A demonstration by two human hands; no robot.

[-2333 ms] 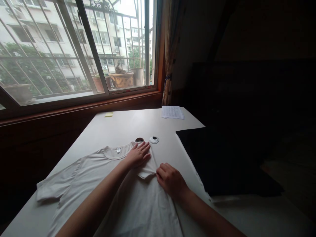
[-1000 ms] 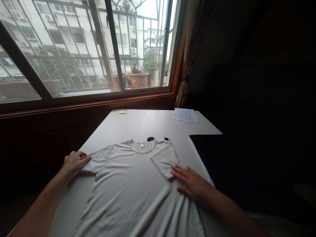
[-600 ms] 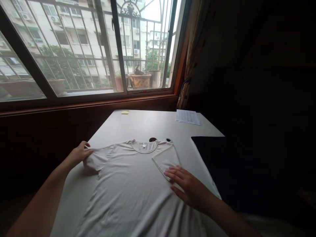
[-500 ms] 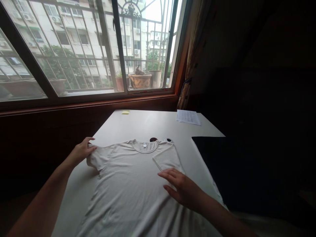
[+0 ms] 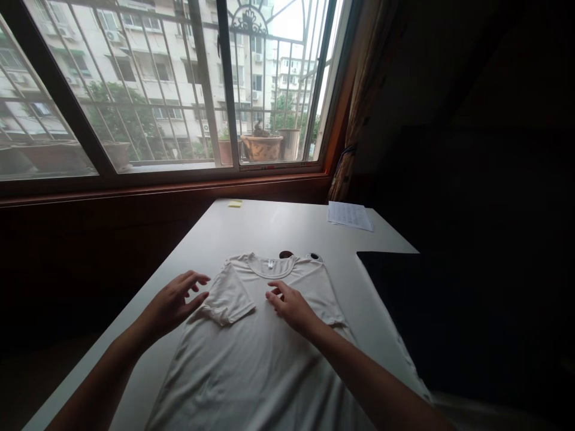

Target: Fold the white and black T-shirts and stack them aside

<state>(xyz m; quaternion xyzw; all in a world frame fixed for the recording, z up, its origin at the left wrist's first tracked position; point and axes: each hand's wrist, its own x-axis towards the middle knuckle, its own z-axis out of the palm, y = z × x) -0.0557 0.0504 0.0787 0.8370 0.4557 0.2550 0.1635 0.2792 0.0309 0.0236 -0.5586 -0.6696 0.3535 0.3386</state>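
Observation:
A white T-shirt (image 5: 251,353) lies spread on the white table, its round neckline and small label pointing away from me. The left sleeve (image 5: 231,293) is folded inward over the chest, with a few wrinkles near its lower edge. On the other side the right sleeve (image 5: 318,293) also lies folded in over the body. My left hand (image 5: 177,299) hovers just outside the folded left sleeve, fingers apart and holding nothing. Over the chest, below the neckline, my right hand (image 5: 290,305) hangs with its fingers loosely curled and apart, nothing in them.
Just beyond the collar are a dark round object (image 5: 286,254) and a white-rimmed round one (image 5: 315,257). Printed papers (image 5: 350,216) and a yellow sticky note (image 5: 235,203) lie at the far end of the white table (image 5: 274,227). Dark cloth (image 5: 404,299) covers its right side.
The left sleeve, held out to the side by my left hand before, is now folded inward and released. My right hand has moved from the right sleeve to over the chest.

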